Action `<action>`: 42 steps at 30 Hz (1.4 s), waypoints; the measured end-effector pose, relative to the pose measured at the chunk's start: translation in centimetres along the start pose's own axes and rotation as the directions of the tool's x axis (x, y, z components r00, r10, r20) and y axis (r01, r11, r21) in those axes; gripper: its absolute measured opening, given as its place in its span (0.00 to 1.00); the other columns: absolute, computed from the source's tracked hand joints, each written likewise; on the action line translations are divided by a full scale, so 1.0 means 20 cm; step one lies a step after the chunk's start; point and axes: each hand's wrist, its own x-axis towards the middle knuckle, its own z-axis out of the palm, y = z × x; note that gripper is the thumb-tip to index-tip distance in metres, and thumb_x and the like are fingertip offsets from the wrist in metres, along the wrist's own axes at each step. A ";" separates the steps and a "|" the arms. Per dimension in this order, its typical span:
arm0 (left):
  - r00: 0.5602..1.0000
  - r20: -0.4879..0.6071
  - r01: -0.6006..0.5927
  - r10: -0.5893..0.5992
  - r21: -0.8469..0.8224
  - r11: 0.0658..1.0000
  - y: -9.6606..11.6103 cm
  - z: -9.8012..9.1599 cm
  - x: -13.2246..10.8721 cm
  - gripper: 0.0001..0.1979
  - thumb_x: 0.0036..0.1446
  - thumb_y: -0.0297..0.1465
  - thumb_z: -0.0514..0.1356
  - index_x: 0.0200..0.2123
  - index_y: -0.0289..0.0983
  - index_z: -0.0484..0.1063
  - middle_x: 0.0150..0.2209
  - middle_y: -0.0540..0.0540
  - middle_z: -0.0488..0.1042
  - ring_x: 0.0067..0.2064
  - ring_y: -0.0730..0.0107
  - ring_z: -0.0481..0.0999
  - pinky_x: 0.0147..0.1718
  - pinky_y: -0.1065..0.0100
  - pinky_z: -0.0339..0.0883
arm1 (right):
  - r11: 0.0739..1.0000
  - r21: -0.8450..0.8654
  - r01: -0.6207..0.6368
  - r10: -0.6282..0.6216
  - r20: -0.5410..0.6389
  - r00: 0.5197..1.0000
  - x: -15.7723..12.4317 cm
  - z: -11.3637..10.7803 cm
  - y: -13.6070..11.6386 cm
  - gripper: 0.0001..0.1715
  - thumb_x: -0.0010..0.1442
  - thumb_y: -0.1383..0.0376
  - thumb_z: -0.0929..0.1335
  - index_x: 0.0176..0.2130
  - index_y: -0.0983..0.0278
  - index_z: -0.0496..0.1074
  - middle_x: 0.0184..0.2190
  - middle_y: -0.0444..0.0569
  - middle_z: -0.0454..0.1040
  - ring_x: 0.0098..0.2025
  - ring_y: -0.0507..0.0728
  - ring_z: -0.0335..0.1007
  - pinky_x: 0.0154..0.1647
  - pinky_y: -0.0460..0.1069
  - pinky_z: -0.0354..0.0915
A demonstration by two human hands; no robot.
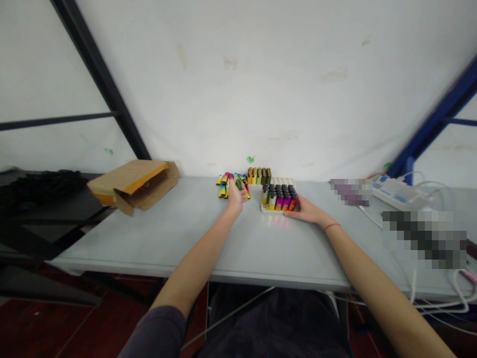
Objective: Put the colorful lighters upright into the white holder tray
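Note:
My left hand [235, 196] is closed around a green lighter [239, 184], close to a loose pile of colourful lighters [222, 191] lying on the table. At the right end of a white tray [274, 211], my right hand [307, 210] grips its edge, with the thumb along the front. Upright lighters [278, 199] with black tops fill this tray in rows, yellow at the left and pink to red at the right. Behind it stand more yellow and olive lighters [259, 175] in rows, beside a pale slotted tray [283, 181].
An open brown cardboard box [130, 184] lies at the left end of the grey table [167, 243]. Toward the right are a white power strip [395, 194] with cables and two blurred-out items. The white wall [238, 99] rises directly behind the table.

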 end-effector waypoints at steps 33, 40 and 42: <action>0.735 0.647 -0.649 0.203 0.585 0.487 -0.08 -0.06 0.01 0.13 0.51 0.32 0.67 0.42 0.40 0.76 0.38 0.48 0.76 0.34 0.70 0.74 0.39 0.69 0.69 | 1.000 -0.009 0.002 -0.002 0.009 1.000 0.01 0.00 0.01 0.44 0.53 0.49 0.77 0.61 0.63 0.64 0.54 0.57 0.76 0.53 0.68 0.74 0.58 0.65 0.70; 0.763 0.359 -0.531 0.538 0.822 0.205 0.01 -0.14 0.09 0.13 0.65 0.30 0.52 0.46 0.37 0.76 0.44 0.40 0.79 0.47 0.59 0.76 0.52 0.62 0.65 | 1.000 -0.014 -0.016 0.017 0.013 1.000 0.01 0.00 0.01 0.46 0.53 0.47 0.76 0.61 0.65 0.63 0.56 0.60 0.74 0.55 0.70 0.73 0.60 0.66 0.67; 0.775 0.311 -0.414 0.550 0.907 0.071 0.04 -0.18 0.12 0.16 0.64 0.27 0.51 0.46 0.36 0.78 0.48 0.37 0.78 0.52 0.56 0.74 0.56 0.58 0.63 | 0.999 -0.020 -0.035 0.035 0.016 0.999 0.01 0.00 0.02 0.46 0.52 0.48 0.76 0.61 0.65 0.63 0.55 0.60 0.75 0.53 0.70 0.74 0.58 0.66 0.69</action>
